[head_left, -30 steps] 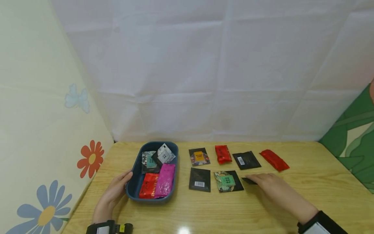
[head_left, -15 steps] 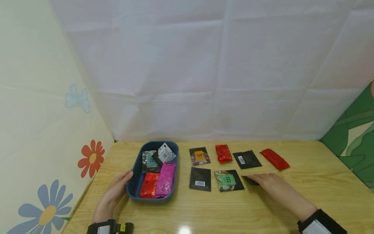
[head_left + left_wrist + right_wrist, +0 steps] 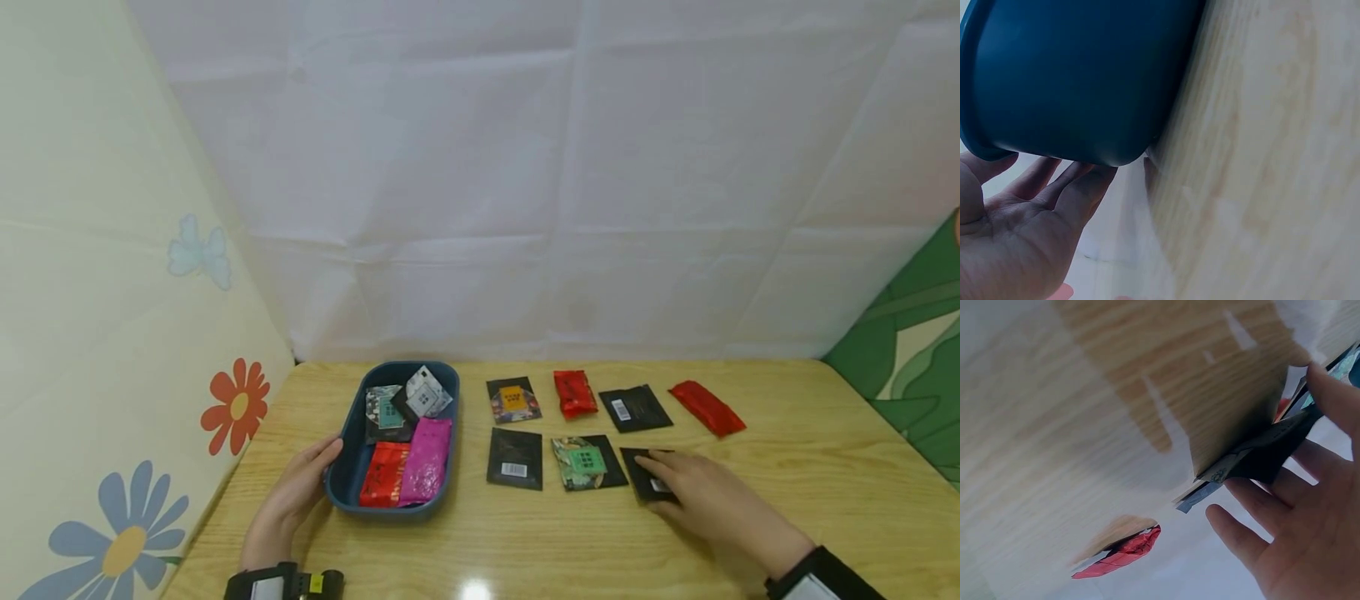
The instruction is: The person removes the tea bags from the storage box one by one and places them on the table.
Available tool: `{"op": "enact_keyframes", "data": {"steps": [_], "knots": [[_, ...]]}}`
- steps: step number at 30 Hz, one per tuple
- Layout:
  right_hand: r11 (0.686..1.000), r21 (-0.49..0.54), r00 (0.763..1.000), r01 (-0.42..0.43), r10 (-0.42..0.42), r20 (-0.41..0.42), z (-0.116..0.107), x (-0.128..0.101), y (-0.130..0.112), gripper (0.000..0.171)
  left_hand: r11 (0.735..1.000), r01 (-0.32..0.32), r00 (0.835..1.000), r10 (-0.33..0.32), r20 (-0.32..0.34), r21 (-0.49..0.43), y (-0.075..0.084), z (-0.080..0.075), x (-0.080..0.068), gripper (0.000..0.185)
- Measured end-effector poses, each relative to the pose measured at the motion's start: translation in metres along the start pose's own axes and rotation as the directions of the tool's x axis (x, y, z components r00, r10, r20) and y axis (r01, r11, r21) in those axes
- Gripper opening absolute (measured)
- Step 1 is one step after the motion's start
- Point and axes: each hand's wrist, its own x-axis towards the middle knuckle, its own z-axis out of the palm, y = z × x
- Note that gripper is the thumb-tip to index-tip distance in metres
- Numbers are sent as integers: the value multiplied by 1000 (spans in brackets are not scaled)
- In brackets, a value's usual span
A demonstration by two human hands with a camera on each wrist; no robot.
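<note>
In the head view my left hand (image 3: 294,490) rests against the near left side of a blue plastic bin (image 3: 337,492). The left wrist view shows those fingers fairly straight, their tips touching the bin's outer wall (image 3: 1079,81). My right hand (image 3: 708,498) is over a flat black sachet (image 3: 637,471) on the table. The right wrist view has that black sachet (image 3: 1266,450) bowed between thumb and fingers, which touch its opposite edges. Part of its white label shows beneath the fingers. Inside the bin lie a pink packet (image 3: 426,462), a red packet (image 3: 384,475) and two patterned sachets.
Left of my right hand lie a green-labelled sachet (image 3: 588,462) and a black sachet (image 3: 514,458). Behind them are an orange-labelled sachet (image 3: 513,400), a small red packet (image 3: 574,394), another black sachet (image 3: 635,408) and a long red packet (image 3: 707,408). Walls border the table.
My right hand has shifted slightly toward me, its fingers now spread over the black sachet. More of the sachet's face and label shows. My left hand and the bin have stayed put.
</note>
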Motion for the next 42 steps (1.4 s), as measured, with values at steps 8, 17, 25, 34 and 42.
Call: {"op": "enact_keyframes", "data": {"steps": [8,17,25,34,42], "knots": [[999,3,998,-47,47,48,3,-1,-3,73,1000,-9,1000,9,12,-4,-1,-1,0,60],[998,3,996,-64,64,55,4,-2,-2,75,1000,1,1000,-1,-4,-5,-1,0,1,61],[999,5,998,-49,49,38,-1,-3,-4,78,1000,-7,1000,7,6,-11,-1,1,1,60],[1000,4,1000,-21,21,24,-10,-1,-21,69,1000,-7,1000,7,-9,-5,-1,1,0,60],[999,-13,1000,29,-29,10,-18,10,-44,63,1000,-8,1000,8,0,-1,1,1,0,60]]}}
